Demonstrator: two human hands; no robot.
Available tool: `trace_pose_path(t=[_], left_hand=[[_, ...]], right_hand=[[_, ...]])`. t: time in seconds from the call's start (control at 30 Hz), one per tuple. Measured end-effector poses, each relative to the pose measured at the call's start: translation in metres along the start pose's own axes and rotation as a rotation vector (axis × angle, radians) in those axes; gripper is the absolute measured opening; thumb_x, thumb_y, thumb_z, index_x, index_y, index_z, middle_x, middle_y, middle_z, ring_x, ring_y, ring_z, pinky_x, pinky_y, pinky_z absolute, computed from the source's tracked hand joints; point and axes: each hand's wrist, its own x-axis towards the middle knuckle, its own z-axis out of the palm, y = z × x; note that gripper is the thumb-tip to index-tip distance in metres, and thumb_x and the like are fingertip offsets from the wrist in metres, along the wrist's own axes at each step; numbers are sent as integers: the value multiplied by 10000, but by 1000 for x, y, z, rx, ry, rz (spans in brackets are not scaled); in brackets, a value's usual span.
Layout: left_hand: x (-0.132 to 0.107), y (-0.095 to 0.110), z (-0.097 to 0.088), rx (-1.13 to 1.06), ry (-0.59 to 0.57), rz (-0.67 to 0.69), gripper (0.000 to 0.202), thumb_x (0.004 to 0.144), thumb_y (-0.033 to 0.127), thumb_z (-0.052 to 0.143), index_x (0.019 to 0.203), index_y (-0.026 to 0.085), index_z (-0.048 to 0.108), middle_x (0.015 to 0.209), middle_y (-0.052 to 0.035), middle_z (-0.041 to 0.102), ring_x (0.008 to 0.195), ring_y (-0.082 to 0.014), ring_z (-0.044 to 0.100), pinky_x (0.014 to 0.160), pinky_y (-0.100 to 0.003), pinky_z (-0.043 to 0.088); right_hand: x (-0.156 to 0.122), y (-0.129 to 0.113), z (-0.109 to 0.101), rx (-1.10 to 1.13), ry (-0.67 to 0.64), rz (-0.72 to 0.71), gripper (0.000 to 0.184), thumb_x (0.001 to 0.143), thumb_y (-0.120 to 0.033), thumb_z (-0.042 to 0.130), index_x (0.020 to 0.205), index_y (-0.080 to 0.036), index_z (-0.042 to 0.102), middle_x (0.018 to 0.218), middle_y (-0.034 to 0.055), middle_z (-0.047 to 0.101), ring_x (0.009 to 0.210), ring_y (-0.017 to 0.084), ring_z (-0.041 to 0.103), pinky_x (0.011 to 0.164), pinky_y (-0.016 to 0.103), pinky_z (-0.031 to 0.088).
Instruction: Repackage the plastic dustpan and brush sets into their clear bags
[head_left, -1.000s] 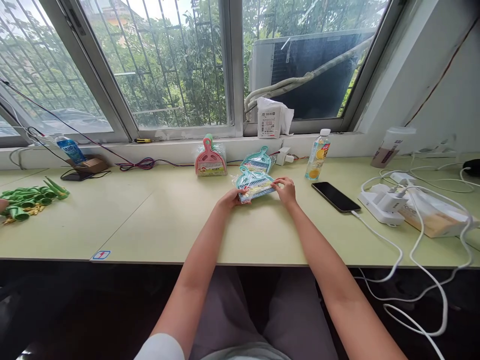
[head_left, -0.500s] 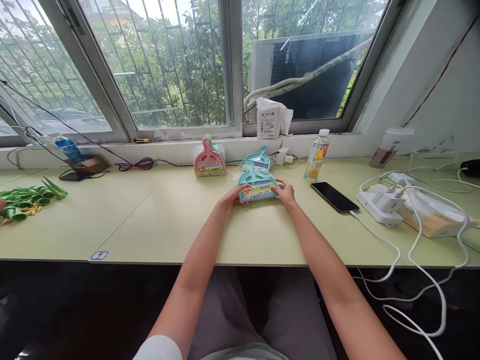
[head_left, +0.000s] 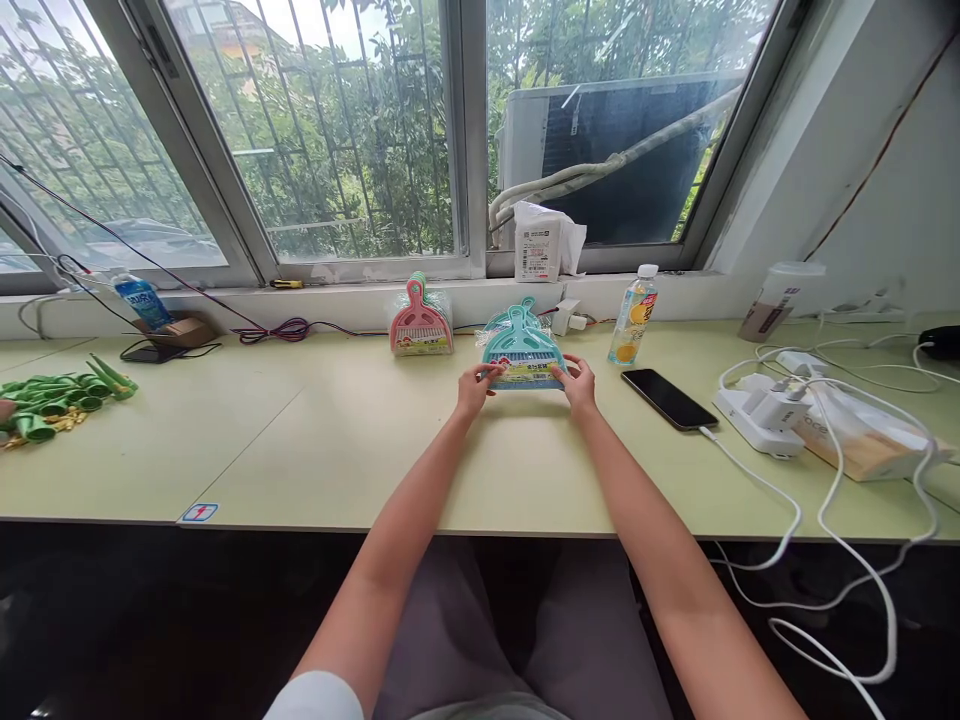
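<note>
Both hands grip one thing: the left hand [head_left: 474, 387] and right hand [head_left: 582, 384] each pinch a lower corner of a teal plastic mini dustpan-and-brush set in clear wrap [head_left: 523, 350]. It is held upright, handle up, over the middle of the pale green laminate tabletop [head_left: 300, 430], toward the far edge. Can't tell if its bottom edge touches the surface.

A second teal set sits right behind it, mostly hidden. A pink dustpan-and-brush set in wrap [head_left: 420, 322] leans at the far edge, left of the teal one, apart from it.

Right of the hands are a clear drink bottle with a yellow label [head_left: 632, 318], a black phone lying flat [head_left: 669, 398], and a white power strip with chargers [head_left: 761, 413]; white cables trail off the near edge. A pile of green balloons [head_left: 52, 400] lies by the left edge, and there is a small blue sticker [head_left: 199, 512] at the near edge.

The room has a wide barred window [head_left: 330, 130] along the far edge, trees outside, and a white packet [head_left: 540, 245] on the sill.
</note>
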Motion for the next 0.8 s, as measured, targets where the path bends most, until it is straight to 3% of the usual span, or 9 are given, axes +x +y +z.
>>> trace_pose_path(t=[0.1, 0.2, 0.3, 0.4, 0.53, 0.63, 0.73, 0.8], left_hand=[[-1, 3, -5, 17, 142, -12, 406, 776, 239, 640, 1177, 292, 603, 995, -24, 659, 908, -182, 616, 723, -263, 500], [0, 7, -14, 78, 272, -26, 683, 751, 182, 660, 1371, 344, 422, 1050, -24, 651, 1045, -216, 591, 895, -320, 434], [2, 8, -20, 178, 296, -59, 546, 757, 186, 653, 1277, 292, 525, 1105, -62, 644, 1192, -262, 505, 1007, -374, 336], [2, 3, -22, 243, 323, -91, 348, 779, 198, 633, 1117, 276, 620, 1143, -90, 630, 1276, -283, 414, 1054, -405, 262], [9, -7, -30, 377, 440, -74, 324, 844, 215, 546, 1161, 246, 607, 1116, -144, 627, 1262, -299, 410, 1039, -429, 266], [21, -10, -62, 511, 435, -71, 342, 865, 208, 503, 1196, 215, 588, 1144, -159, 625, 1194, -305, 455, 985, -418, 332], [34, -12, -119, 628, 335, 77, 251, 847, 234, 558, 1084, 214, 637, 1067, -133, 653, 1127, -294, 500, 984, -397, 349], [37, -15, -160, 693, 341, 101, 203, 836, 228, 576, 1027, 219, 647, 1028, -115, 664, 1099, -288, 515, 976, -392, 366]], right_hand=[[-5, -7, 4, 80, -139, 20, 669, 529, -486, 822, 1087, -203, 584, 946, 36, 691, 788, 171, 649, 662, 300, 554], [-9, -11, 8, 51, -262, 10, 723, 435, -369, 881, 1076, -200, 591, 965, 40, 697, 793, 178, 653, 714, 335, 562], [-13, -9, 13, -22, -321, -33, 688, 366, -265, 889, 999, -187, 630, 860, 17, 705, 764, 181, 644, 759, 376, 560], [-17, -4, 20, -93, -276, -85, 621, 393, -261, 867, 969, -189, 644, 819, 9, 703, 728, 181, 639, 750, 392, 563], [-23, 2, 42, -175, -244, -147, 562, 469, -298, 826, 986, -192, 634, 815, 20, 704, 695, 189, 648, 712, 383, 563], [-21, 7, 74, -203, -292, -166, 461, 527, -328, 780, 942, -199, 627, 809, 24, 702, 701, 202, 654, 698, 370, 550], [-13, 17, 118, -279, -346, -200, 363, 576, -313, 728, 913, -222, 626, 811, 16, 711, 742, 213, 655, 734, 364, 533], [-8, 27, 152, -369, -353, -235, 233, 601, -285, 697, 815, -229, 624, 794, 18, 711, 752, 224, 650, 758, 360, 516]])
